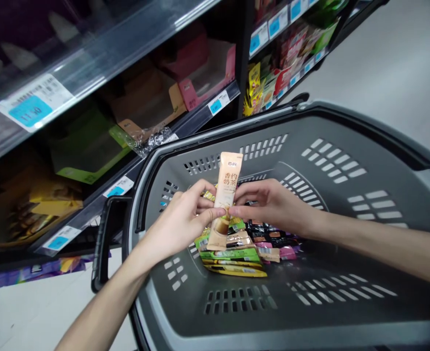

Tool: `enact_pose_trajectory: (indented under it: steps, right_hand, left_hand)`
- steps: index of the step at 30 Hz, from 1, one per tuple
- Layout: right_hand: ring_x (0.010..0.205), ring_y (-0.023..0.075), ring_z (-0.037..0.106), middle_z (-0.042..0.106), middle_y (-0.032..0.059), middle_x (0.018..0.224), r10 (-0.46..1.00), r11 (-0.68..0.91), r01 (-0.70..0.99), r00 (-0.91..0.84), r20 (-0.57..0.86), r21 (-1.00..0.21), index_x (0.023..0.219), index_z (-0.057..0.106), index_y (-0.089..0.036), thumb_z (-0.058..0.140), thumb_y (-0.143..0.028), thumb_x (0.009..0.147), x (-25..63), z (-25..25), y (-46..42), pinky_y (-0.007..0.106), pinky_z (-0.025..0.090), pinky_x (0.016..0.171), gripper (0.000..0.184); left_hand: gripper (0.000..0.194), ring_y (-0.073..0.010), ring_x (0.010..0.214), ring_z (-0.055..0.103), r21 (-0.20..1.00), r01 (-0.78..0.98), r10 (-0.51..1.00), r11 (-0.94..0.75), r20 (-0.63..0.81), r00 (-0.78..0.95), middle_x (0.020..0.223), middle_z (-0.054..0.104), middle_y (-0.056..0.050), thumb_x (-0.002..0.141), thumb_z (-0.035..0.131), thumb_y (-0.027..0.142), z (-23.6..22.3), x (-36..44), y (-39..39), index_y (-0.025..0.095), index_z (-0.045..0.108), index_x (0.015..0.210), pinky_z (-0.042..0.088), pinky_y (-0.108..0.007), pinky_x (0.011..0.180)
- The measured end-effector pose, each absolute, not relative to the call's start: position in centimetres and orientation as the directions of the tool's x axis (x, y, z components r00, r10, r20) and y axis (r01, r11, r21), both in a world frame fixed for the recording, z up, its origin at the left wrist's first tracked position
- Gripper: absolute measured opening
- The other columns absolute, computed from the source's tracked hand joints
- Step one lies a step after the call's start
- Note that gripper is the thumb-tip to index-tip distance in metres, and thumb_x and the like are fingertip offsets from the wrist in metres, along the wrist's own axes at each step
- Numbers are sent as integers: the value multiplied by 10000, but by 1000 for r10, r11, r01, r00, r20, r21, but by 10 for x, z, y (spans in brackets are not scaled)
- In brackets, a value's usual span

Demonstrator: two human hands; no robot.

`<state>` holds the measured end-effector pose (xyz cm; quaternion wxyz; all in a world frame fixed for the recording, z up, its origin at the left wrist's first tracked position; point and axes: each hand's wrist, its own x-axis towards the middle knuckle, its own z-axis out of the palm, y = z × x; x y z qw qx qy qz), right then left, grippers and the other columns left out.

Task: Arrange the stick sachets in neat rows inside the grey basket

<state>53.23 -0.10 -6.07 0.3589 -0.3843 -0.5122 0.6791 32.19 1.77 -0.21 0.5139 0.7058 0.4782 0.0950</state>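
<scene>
Between my two hands, a beige milk tea stick packet (228, 187) with brown lettering stands nearly upright above the shopping basket. My left hand (189, 212) pinches its left side, the thumb across the front. From the other side, my right hand (268, 204) grips the packet's right edge between thumb and fingers. Underneath, in the grey basket (332, 287), lies a pile of slim sachets: green packets (242, 254), yellow packets (237, 270), black packets (269, 231) and a pink packet (288, 252). My hands hide part of the pile.
Store shelves with open cartons, among them a green carton (87, 161) and a pink carton (209, 80), run along the left. Price tags (35, 102) line the shelf edges. The basket's black handle (107, 243) sticks out at the left. Pale floor (390, 58) shows at the upper right.
</scene>
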Motion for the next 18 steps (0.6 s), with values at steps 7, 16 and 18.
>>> enact_pose_trajectory:
  steps: [7,16,18]
  right_hand:
    - [698,141,620,700,22,752,882,-311,-122,-405,-239,-942,778,716,-163,875,-319,665,530,-60,-1,265,486,617,249]
    - [703,127,619,703,6,741,855,-400,-152,-417,-308,-904,761,716,-160,900,-254,619,529,-60,-2,255,480,659,251]
    - [697,128,613,707,11,755,835,-421,-119,-439,-332,-899,788,730,-163,892,-270,637,529,-58,-3,256,469,641,246]
  left_hand:
    - [260,-134,688,624,690,704,767,-168,-358,534,750,697,-2,965,503,398,2,323,18,186,620,870,390,-226,595]
    - [337,-99,572,501,672,728,755,-140,-403,517,641,618,32,970,462,440,5,324,16,181,604,807,337,-215,542]
    - [331,-102,573,516,683,721,744,-117,-421,519,649,640,26,959,480,433,6,324,16,179,595,780,348,-214,541]
